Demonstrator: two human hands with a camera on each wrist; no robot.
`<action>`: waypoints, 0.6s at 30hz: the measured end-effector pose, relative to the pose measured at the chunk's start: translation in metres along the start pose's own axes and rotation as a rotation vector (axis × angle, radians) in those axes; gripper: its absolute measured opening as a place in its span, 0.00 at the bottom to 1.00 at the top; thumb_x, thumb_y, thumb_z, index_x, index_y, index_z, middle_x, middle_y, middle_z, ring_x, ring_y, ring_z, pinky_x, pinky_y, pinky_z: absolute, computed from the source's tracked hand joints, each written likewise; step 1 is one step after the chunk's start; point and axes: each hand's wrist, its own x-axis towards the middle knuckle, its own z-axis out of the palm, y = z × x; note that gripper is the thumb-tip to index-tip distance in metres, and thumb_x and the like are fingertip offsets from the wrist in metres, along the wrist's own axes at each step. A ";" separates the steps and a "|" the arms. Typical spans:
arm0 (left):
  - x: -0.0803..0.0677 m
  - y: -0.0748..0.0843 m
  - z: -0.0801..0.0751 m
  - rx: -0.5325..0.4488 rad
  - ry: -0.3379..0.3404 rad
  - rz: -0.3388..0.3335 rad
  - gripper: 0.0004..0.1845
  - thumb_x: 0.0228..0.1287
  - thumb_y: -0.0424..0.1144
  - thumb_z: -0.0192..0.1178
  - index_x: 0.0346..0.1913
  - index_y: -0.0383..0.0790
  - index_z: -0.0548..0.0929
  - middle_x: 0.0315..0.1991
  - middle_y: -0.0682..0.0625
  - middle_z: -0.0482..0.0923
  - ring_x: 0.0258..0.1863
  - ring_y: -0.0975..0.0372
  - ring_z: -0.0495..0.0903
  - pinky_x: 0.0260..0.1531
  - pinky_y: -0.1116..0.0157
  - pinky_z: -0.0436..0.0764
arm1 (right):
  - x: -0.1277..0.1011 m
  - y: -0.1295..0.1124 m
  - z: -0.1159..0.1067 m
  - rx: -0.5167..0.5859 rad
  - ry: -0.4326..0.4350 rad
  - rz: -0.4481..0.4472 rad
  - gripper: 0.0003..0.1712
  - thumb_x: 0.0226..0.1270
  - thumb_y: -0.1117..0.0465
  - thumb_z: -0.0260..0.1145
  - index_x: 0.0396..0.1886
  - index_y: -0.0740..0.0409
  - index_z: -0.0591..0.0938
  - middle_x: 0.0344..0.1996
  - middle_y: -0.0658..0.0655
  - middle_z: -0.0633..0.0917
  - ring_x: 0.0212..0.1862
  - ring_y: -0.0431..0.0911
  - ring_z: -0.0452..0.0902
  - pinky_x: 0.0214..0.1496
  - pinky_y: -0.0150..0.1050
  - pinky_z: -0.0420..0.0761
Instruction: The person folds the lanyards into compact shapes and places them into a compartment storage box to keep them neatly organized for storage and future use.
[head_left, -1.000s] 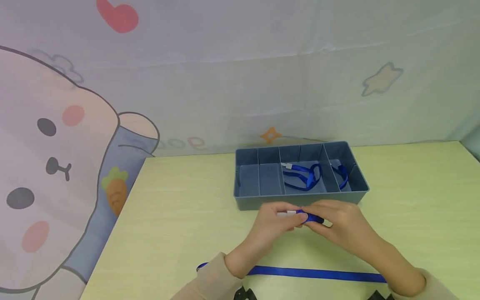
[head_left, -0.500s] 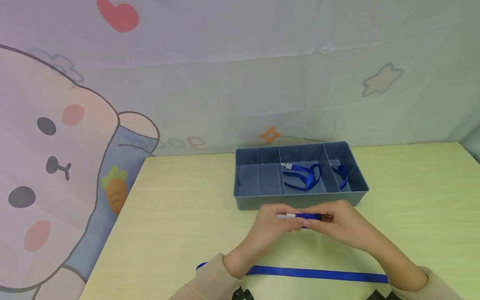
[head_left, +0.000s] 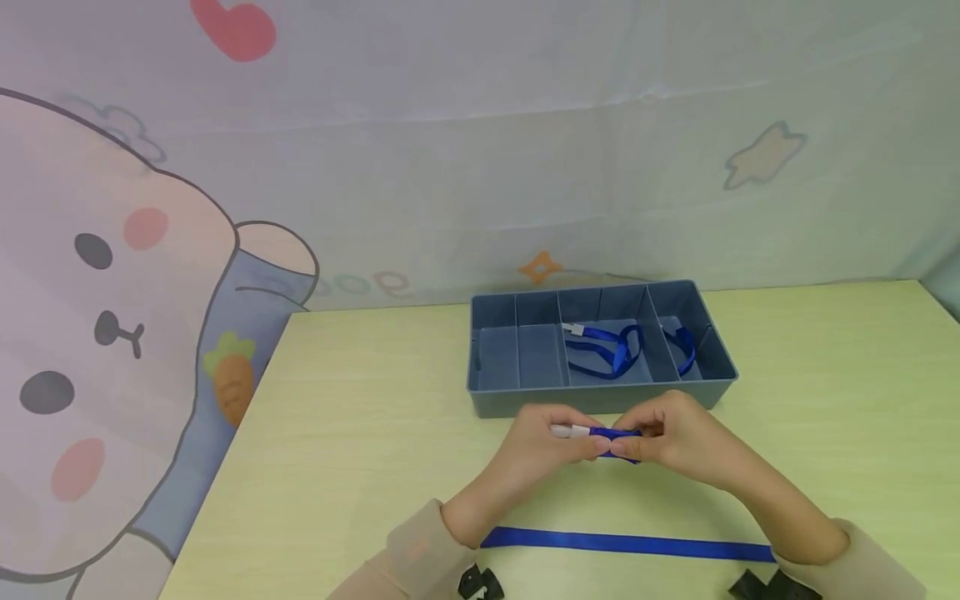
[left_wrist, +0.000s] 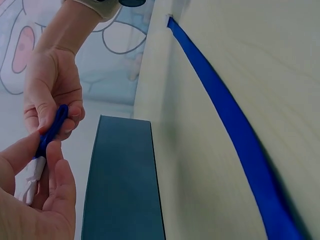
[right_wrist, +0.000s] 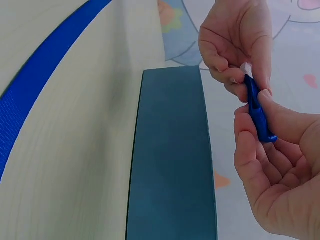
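Observation:
Both hands hold one blue lanyard [right_wrist: 256,110], folded into a short compact bundle, above the table just in front of the grey-blue tray. My left hand [head_left: 542,440] pinches it near its white clip [left_wrist: 37,170], which points left between the fingers. The right hand [head_left: 681,440] pinches the opposite end between thumb and fingers. In the head view the two thumbs meet on the bundle. A loop shows at its end in the left wrist view. Another blue lanyard [head_left: 630,544] lies stretched flat on the table below the wrists, its ends partly hidden by the sleeves.
The divided tray [head_left: 555,405] stands at the back of the table [head_left: 360,400]. One blue lanyard [head_left: 621,357] with a white clip lies in its wide compartment, and a blue strap [head_left: 684,350] in the right one. Behind hangs a printed cloth [head_left: 450,167].
The right fingers have shifted their grip along the folded bundle, which shows more blue at its right end. The left sleeve has moved slightly left, covering the left end of the flat lanyard.

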 end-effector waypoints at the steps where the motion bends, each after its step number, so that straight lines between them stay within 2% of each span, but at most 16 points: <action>1: 0.000 0.000 -0.001 0.010 -0.005 -0.004 0.09 0.52 0.33 0.68 0.37 0.35 0.86 0.31 0.49 0.82 0.29 0.63 0.76 0.34 0.56 0.81 | 0.000 0.000 0.000 0.013 -0.002 0.000 0.06 0.58 0.60 0.69 0.32 0.58 0.87 0.22 0.51 0.82 0.22 0.39 0.69 0.20 0.31 0.70; 5: 0.001 -0.001 -0.004 0.029 -0.020 -0.018 0.10 0.52 0.34 0.69 0.38 0.36 0.86 0.33 0.49 0.81 0.30 0.62 0.77 0.34 0.57 0.81 | 0.001 0.001 -0.001 0.035 -0.005 0.001 0.07 0.58 0.60 0.69 0.33 0.59 0.87 0.25 0.55 0.84 0.22 0.40 0.70 0.20 0.31 0.70; 10: 0.001 0.001 -0.011 0.027 -0.031 -0.015 0.13 0.56 0.37 0.67 0.45 0.37 0.84 0.39 0.51 0.81 0.33 0.61 0.80 0.39 0.58 0.81 | 0.001 0.007 -0.003 0.060 0.003 0.019 0.06 0.59 0.60 0.68 0.32 0.59 0.86 0.21 0.53 0.81 0.20 0.39 0.66 0.17 0.32 0.65; 15: -0.002 0.002 -0.024 0.061 0.009 -0.006 0.15 0.58 0.40 0.65 0.47 0.40 0.82 0.42 0.51 0.81 0.39 0.60 0.79 0.41 0.61 0.80 | 0.000 0.008 -0.007 0.088 0.017 0.038 0.08 0.59 0.60 0.68 0.31 0.62 0.86 0.21 0.53 0.80 0.21 0.41 0.67 0.18 0.32 0.66; 18: -0.004 0.004 -0.036 0.100 0.044 0.042 0.14 0.60 0.40 0.63 0.48 0.38 0.82 0.43 0.48 0.81 0.42 0.59 0.79 0.43 0.64 0.79 | -0.001 0.007 -0.010 0.093 0.023 0.045 0.08 0.59 0.60 0.68 0.30 0.62 0.86 0.22 0.54 0.81 0.22 0.41 0.68 0.19 0.31 0.67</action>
